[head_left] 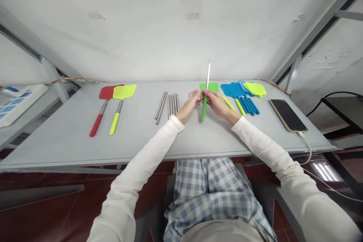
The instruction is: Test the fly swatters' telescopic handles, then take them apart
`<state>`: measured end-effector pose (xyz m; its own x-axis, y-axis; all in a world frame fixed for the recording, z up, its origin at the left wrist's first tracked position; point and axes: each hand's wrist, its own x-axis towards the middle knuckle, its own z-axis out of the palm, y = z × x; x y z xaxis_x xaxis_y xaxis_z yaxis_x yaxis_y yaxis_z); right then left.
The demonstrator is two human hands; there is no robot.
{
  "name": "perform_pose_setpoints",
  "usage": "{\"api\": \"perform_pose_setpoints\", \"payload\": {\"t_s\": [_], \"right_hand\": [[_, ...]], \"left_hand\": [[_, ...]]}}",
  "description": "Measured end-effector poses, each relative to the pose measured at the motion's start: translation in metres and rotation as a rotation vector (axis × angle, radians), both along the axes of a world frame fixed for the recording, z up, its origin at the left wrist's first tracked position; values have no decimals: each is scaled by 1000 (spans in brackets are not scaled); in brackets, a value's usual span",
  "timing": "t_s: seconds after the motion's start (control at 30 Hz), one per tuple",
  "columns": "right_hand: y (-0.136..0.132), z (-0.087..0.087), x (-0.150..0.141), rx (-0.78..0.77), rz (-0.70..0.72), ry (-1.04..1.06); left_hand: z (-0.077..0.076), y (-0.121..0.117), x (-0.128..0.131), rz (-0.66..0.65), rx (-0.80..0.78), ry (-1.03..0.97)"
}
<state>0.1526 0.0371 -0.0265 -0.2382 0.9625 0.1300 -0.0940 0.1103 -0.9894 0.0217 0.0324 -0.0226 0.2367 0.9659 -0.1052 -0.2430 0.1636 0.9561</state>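
Green plastic handle (203, 109) stands pinched between my left hand (193, 100) and right hand (217, 104), a steel rod (208, 75) rising from it, with a red fly swatter (103, 109) and a yellow fly swatter (119, 98) assembled on the table (70, 128), while loose rods (167, 106), blue handles (248, 105) and blue heads (232, 90) lie apart.

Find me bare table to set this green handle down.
Bare grey table lies between the yellow swatter and the steel rods, and between the blue handles and the phone. A strip also runs along the front edge. It's crowded right of the green handle and right hand, around the blue swatter.
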Motion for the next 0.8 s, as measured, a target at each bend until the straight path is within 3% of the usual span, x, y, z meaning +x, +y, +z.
{"api": "perform_pose_setpoints", "payload": {"t_s": [0.13,0.3,0.4,0.5,0.67,0.8], "right_hand": [[2,13,5,9,-144,82],[12,30,8,-353,-295,566],[16,34,9,-427,-385,671],[17,32,9,-417,-342,689],[21,33,7,-440,-203,674],[25,36,5,-389,-75,592]], "left_hand": [[-12,-26,-2,-239,131,367],[-17,-46,-4,-114,468,992],[-14,-51,-7,-135,507,1116],[-8,-53,-12,-235,382,813],[0,-50,-26,-555,-197,23],[-1,-50,-32,-587,-358,-286]]}}
